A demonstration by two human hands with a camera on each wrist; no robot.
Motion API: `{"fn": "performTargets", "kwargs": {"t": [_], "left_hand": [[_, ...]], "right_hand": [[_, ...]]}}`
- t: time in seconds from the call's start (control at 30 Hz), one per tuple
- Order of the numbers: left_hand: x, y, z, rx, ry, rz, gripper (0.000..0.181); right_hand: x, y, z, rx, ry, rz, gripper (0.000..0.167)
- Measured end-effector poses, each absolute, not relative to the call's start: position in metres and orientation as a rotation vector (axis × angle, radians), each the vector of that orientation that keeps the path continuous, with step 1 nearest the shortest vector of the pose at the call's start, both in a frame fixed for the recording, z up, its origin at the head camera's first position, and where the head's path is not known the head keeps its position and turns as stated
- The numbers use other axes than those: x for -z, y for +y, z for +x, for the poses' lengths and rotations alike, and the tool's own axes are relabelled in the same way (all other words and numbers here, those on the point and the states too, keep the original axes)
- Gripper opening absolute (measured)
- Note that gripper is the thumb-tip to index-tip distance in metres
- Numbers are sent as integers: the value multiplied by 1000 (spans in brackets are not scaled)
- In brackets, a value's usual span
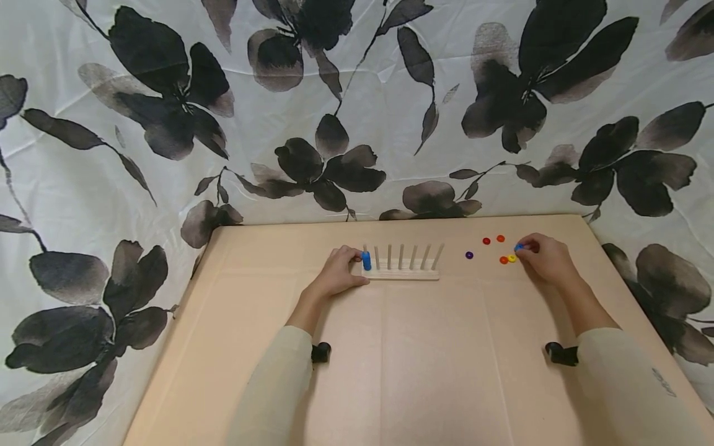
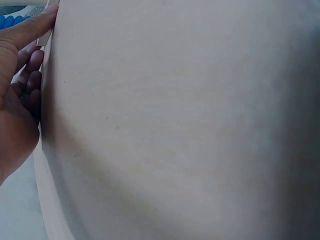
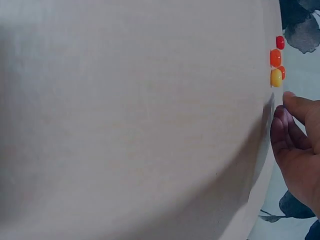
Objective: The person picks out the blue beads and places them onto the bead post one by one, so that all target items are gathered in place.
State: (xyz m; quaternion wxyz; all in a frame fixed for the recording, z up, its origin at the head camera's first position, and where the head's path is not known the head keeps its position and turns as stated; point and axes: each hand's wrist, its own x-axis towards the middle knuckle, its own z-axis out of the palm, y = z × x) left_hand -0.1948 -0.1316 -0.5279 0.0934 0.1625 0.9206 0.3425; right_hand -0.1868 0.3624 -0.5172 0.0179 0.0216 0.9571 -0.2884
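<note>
My left hand (image 1: 334,274) grips the left end of a wooden peg rack (image 1: 404,276), which has several upright pegs in a row. Blue beads (image 1: 366,261) are stacked on its leftmost peg, beside my fingers; the other pegs are bare. In the left wrist view, some blue beads (image 2: 7,22) show past the left hand (image 2: 15,120). Off to the right, my right hand (image 1: 549,257) pinches a blue bead (image 1: 519,246) between thumb and finger, near a yellow bead (image 1: 512,258). The right wrist view hides that blue bead behind the fingers.
Between the rack and right hand lie a purple bead (image 1: 469,255), a red bead (image 1: 486,241) and orange beads (image 1: 504,260). All rest on a pale tabletop (image 1: 435,359). A flower-patterned cloth (image 1: 357,111) hangs behind the far edge. Black wrist cameras (image 1: 320,352) sit at both cuffs.
</note>
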Motion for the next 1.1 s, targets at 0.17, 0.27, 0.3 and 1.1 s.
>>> {"fn": "performTargets", "kwargs": {"t": [0.17,0.27,0.3,1.1], "left_hand": [[527,-133,-196,-1010,2736,490,60],[526,-133,-197,-1012,2736,491,60],[526,-133,-197,-1011,2734,492,60],[529,-132,-199,-1012,2718,477,61]], "right_hand": [[511,357,-182,973,2977,76,35],[505,353,-180,998,2981,78,36],[503,351,-179,1004,2982,78,36],[438,286,-176,1160,3042,-206,24]]}}
